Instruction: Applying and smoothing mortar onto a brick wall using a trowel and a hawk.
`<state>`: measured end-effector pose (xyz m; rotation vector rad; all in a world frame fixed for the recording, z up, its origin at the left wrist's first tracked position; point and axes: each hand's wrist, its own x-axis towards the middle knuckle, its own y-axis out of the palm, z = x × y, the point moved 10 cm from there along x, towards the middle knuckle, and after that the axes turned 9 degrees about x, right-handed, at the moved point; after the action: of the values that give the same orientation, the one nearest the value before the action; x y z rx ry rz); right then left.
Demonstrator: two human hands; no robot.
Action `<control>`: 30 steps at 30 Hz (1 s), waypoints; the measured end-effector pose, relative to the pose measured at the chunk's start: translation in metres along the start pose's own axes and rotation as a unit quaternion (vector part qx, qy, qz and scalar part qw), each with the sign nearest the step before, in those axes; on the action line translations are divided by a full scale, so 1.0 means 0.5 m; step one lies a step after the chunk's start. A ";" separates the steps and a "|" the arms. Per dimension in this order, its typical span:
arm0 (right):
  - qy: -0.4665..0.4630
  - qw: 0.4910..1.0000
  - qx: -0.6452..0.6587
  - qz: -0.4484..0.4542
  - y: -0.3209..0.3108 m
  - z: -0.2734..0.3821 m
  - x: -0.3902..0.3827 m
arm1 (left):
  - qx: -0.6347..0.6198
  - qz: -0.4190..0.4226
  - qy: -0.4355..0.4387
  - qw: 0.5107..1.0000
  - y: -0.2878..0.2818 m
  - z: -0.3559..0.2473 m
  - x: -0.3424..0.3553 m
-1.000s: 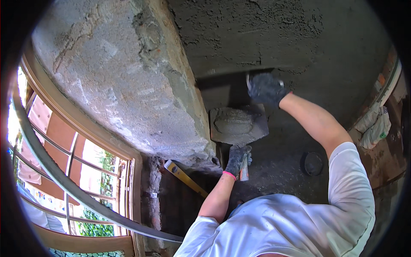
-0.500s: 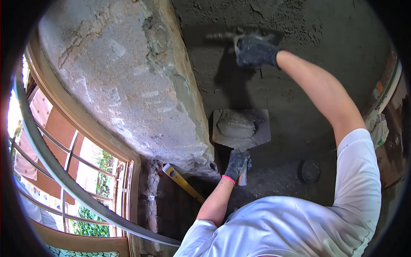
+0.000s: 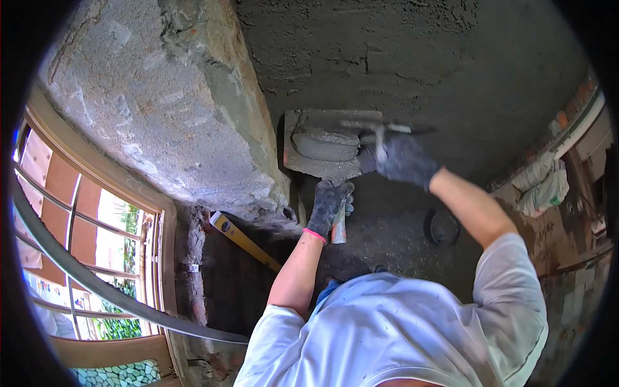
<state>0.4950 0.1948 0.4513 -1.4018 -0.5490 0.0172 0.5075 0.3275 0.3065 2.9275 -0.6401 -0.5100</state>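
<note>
Right hand (image 3: 403,158) is back down from the wall, trowel (image 3: 380,126) clenched in its grip over the mortar heap (image 3: 325,145); left hand (image 3: 329,203) grasps the handle under the hawk board (image 3: 293,158), beside the rough beam (image 3: 161,109)

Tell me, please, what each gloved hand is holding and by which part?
The left hand grips the handle under the flat square mortar board heaped with grey mortar. The right hand holds the grey steel trowel by its handle.
</note>
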 end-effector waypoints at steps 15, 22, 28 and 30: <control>-0.237 0.948 -0.182 -0.109 -0.068 0.033 -0.102 | -0.014 0.083 0.014 0.996 0.264 0.078 0.038; -0.068 0.996 -0.056 -0.024 -0.207 -0.079 -0.112 | 0.022 0.026 0.015 0.999 0.196 0.019 0.008; -0.112 0.981 -0.160 -0.006 -0.112 -0.107 -0.036 | 0.132 0.146 0.058 0.979 0.182 0.045 -0.043; -0.138 0.947 -0.220 -0.187 -0.152 -0.036 -0.011 | 0.003 0.125 0.070 0.990 0.189 0.154 -0.061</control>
<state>0.4734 0.1619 0.5192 -1.7169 -1.0983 -0.2316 0.4182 0.2526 0.2594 2.7986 -0.9698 -0.2725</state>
